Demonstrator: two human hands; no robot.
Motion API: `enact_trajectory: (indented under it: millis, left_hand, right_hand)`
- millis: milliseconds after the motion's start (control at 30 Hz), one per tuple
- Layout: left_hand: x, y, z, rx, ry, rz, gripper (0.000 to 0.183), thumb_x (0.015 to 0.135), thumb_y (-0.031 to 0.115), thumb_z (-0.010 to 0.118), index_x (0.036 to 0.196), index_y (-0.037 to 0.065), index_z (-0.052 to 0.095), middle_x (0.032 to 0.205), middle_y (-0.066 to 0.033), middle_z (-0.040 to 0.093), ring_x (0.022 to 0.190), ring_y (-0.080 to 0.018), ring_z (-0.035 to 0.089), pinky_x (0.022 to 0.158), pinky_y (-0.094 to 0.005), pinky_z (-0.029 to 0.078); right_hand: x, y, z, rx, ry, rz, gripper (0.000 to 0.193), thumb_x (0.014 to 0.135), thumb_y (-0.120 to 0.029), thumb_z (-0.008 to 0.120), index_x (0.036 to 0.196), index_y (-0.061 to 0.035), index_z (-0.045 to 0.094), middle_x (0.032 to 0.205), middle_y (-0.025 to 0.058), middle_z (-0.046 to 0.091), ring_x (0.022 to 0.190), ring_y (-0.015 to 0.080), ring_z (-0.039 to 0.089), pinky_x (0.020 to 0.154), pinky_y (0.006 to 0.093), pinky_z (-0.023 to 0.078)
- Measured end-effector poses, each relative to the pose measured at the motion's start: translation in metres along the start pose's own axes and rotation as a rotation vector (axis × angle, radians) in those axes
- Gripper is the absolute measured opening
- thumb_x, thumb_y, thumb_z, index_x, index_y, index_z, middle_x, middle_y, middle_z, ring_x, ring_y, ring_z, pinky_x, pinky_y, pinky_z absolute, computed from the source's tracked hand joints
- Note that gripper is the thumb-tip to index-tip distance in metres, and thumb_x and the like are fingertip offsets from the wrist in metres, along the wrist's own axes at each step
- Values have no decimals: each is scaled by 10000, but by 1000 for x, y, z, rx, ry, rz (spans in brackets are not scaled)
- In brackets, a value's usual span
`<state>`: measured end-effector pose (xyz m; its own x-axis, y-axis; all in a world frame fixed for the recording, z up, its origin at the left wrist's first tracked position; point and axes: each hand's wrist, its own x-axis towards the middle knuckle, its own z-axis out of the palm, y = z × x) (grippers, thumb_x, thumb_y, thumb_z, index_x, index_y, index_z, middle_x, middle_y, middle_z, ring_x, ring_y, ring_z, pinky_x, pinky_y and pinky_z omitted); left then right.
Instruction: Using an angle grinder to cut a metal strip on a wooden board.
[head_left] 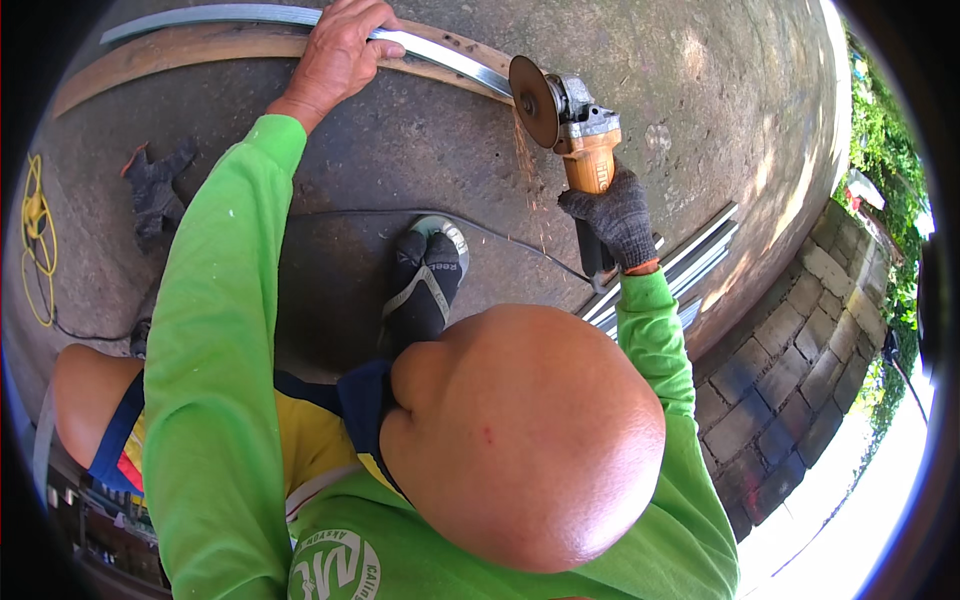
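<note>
My bare left hand [343,52] is closed over a long, thin metal channel [440,58], pressing it against the wooden plank [200,45] beneath. In my right hand [622,215], which wears a dark knitted glove, is the angle grinder [588,150] with an orange body. Its brown cutting disc [534,101] meets the right end of the channel. Sparks [522,150] fall from that spot toward me. Whether the disc has cut into the metal cannot be seen, as the disc covers the contact.
A dark power cord [480,228] runs from the grinder across the concrete, past my foot [425,270] in a flip-flop. Several metal strips [690,260] lie at the right, before a block wall [790,370]. A dark cloth [158,190] and yellow cable [38,220] lie at the left.
</note>
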<state>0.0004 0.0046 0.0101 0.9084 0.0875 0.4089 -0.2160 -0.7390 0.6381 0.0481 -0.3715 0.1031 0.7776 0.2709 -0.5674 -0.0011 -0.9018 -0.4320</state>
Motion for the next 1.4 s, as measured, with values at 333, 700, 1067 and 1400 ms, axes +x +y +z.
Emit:
enact_trajectory:
  millis: [333,700,1067,1400]
  left_hand:
    - [1,2,0,-23,3,-20,146,760,57,695,840,12,581,851,-174,577,880,-404,551,779,-478,457]
    - [1,2,-1,-36,5,1,164,751,65,713,833,9,582,850,-172,577,877,-403,548,785,-474,454]
    - [1,3,0,-32,7,-4,170,754,86,716,837,14,586,852,-169,581,877,-402,552,778,-478,457]
    - [1,0,1,-31,11,-6,167,761,74,712,837,11,578,848,-168,577,864,-395,544,769,-475,452]
  right_hand:
    - [1,-4,-1,-56,-14,29,640,627,-321,888,1156,-37,665,946,153,746,865,298,732,806,390,567]
    - [1,-2,-1,7,6,-19,604,627,-294,899,1124,-36,673,942,140,748,854,282,729,801,386,569]
    - [2,-4,-1,-42,0,38,587,632,-288,894,1115,-36,675,927,137,746,837,274,725,797,390,568]
    - [-3,-8,-2,-48,-16,30,580,641,-274,892,1121,-33,672,941,130,748,844,260,725,806,379,569]
